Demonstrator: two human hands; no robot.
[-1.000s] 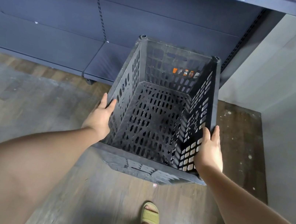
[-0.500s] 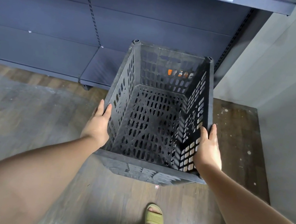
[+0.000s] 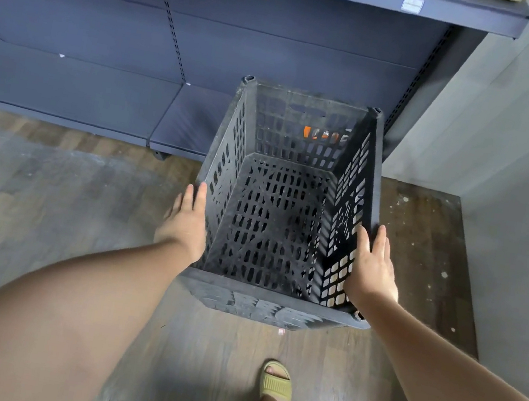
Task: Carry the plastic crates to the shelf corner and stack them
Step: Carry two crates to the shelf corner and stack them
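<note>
1 black slotted plastic crate (image 3: pixel 273 222), upright, beside shelf corner (image 3: pixel 423 86); left hand (image 3: pixel 184 226) and right hand (image 3: pixel 371 269) flat-fingered against its sides.

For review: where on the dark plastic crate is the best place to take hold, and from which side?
Probably the two long side walls near the top rim, one hand from each side. The crate is wide, open-topped and slotted, with solid rim bars. The left hand and right hand already lie flat against those walls at the near end. The far wall's handle cutout is a less handy alternative, facing the shelf.
</note>
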